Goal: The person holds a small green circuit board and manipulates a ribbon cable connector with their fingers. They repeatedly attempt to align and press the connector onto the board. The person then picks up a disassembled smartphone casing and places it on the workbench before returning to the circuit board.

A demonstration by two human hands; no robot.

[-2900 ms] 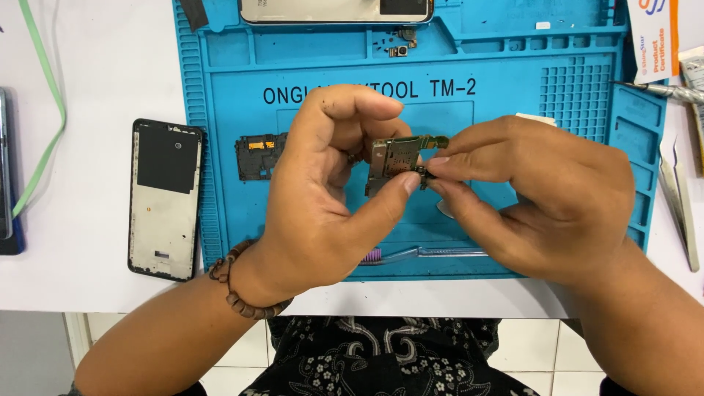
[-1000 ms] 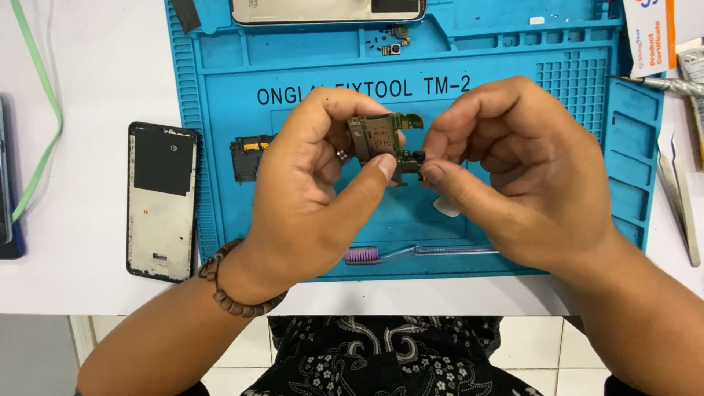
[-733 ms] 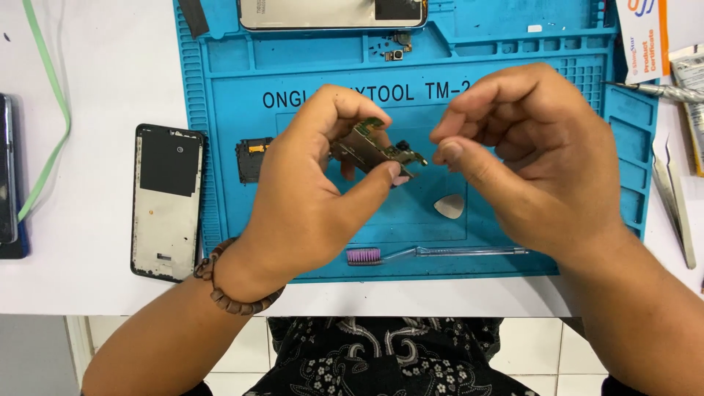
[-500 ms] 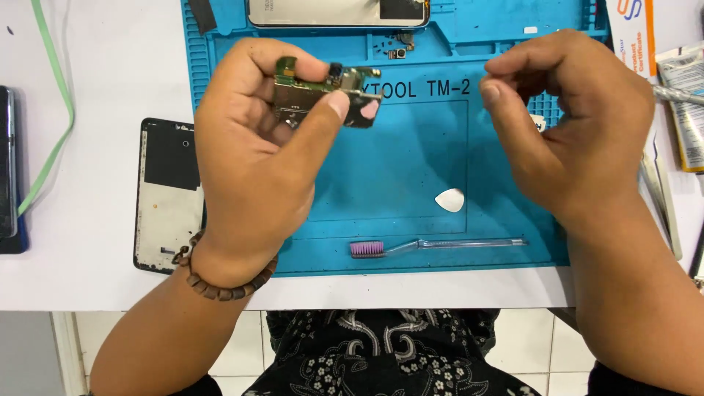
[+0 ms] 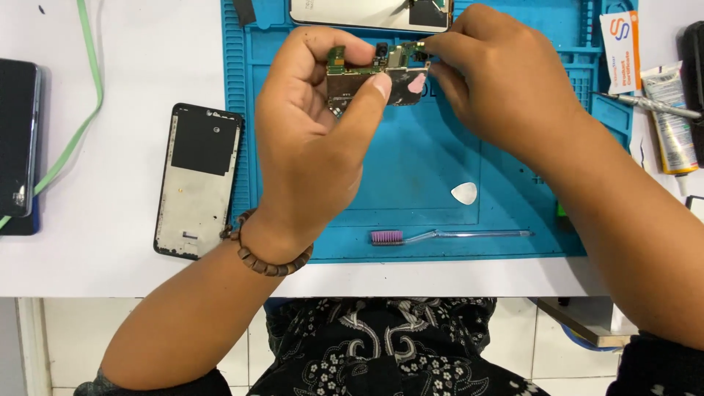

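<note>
- Left hand (image 5: 312, 139), centre of frame, pinches a small phone circuit board (image 5: 374, 73) between thumb and fingers, raised above the blue repair mat (image 5: 425, 183).
- Right hand (image 5: 499, 88), upper right of centre, fingertips closed on the board's right end, near the top edge of frame.
- On the mat below: white triangular pick (image 5: 464, 193); toothbrush (image 5: 447, 235) with purple bristles along the lower edge.
- Phone frame (image 5: 198, 180) lies on the white table (image 5: 110, 242), left of the mat.
- Phone body (image 5: 370, 13) at top of the mat, partly cut off.
</note>
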